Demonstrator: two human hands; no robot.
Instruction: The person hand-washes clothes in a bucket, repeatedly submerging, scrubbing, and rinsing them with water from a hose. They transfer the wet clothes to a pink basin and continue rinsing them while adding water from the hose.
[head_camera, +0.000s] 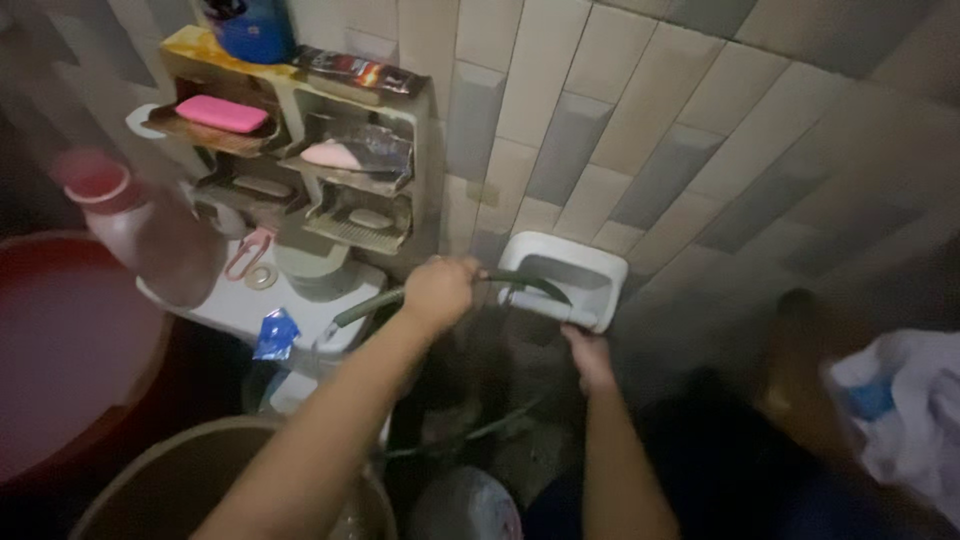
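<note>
My left hand is closed around a dark green hose that runs from lower left up to a white rectangular basin set against the tiled wall. The hose's end curves down into that basin. My right hand is lower, just below the basin's front edge, its fingers toward the rim; whether it grips anything is unclear in the blur.
A yellowed wall shelf holds a pink soap bar, another pale soap and a blue container. A large red tub stands at left, a brown bucket below, white cloth at right.
</note>
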